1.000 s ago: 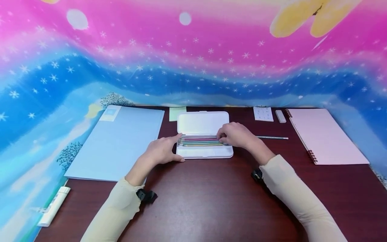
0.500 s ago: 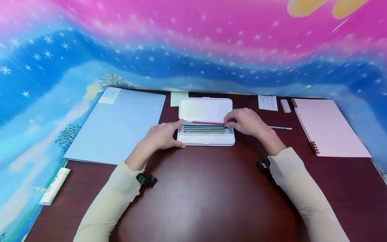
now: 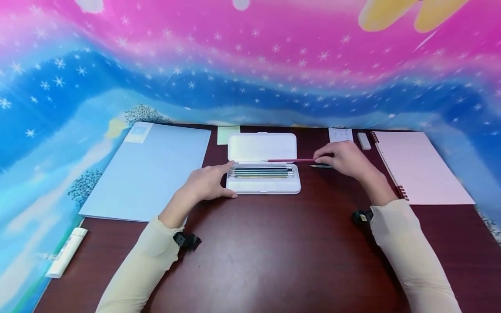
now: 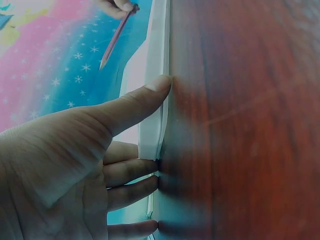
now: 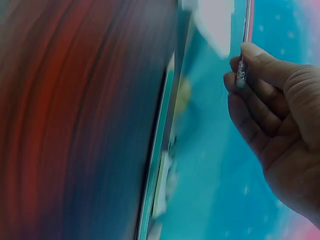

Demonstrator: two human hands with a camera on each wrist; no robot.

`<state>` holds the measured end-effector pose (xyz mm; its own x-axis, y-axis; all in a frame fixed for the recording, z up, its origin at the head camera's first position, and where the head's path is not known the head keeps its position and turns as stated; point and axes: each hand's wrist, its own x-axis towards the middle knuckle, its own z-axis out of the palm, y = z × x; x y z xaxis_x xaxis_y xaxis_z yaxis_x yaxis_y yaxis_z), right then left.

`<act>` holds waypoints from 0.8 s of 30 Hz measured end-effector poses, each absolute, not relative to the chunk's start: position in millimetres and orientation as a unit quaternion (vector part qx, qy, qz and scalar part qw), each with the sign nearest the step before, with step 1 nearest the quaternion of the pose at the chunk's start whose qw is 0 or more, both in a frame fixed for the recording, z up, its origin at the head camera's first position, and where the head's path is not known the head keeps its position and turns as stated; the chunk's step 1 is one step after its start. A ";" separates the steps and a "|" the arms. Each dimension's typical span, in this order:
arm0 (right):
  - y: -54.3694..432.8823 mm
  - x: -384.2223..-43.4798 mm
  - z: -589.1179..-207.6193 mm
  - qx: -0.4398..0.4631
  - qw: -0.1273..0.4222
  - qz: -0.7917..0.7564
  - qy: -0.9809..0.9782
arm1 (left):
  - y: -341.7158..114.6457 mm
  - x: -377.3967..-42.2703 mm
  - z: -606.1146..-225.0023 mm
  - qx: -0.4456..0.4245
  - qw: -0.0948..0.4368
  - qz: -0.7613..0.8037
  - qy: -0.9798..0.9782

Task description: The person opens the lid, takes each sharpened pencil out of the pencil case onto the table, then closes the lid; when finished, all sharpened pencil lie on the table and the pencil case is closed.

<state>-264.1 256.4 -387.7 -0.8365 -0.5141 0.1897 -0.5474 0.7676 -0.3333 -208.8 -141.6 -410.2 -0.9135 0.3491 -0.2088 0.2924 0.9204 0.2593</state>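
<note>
One red pencil [image 3: 289,160] just right of centre frame, pinched near its eraser end by the right hand [image 3: 346,158], could swivel and nudge the loose pencil [image 3: 321,166] beside that hand if the grip slackens, while the left hand [image 3: 205,182], spread wide, braces the white pencil case [image 3: 258,187] mid-frame.

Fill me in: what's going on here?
A person's right hand pinches a slim red pencil above the dark brown table. The left hand rests against the left end of an open, rectangular white pencil case, holding several slim, mixed-colour pencils. A thin grey-blue pencil lies on the table, partly hidden by the right hand.
</note>
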 end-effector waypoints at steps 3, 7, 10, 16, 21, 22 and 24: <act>279.9 -258.3 -388.6 0.260 0.055 0.188 -0.946 | -141.6 -207.0 -412.5 0.166 0.129 0.115 0.971; 310.7 -251.8 -390.5 0.223 0.062 0.188 -0.955 | -143.6 -205.5 -413.2 0.163 0.127 0.117 0.971; 332.8 -248.1 -392.3 0.203 0.067 0.187 -0.959 | -144.8 -205.6 -412.6 0.163 0.124 0.116 0.972; 368.9 -242.3 -398.0 0.127 0.032 0.195 -0.972 | -143.5 -207.0 -413.0 0.174 0.121 0.119 0.970; 384.5 -242.9 -402.4 0.100 0.006 0.199 -0.975 | -143.8 -208.5 -412.4 0.178 0.117 0.122 0.970; 385.8 -243.3 -402.6 0.102 0.008 0.196 -0.975 | -143.7 -208.7 -411.6 0.178 0.117 0.122 0.969; 387.1 -244.5 -402.8 0.107 0.011 0.190 -0.976 | -143.3 -209.1 -409.9 0.179 0.118 0.122 0.969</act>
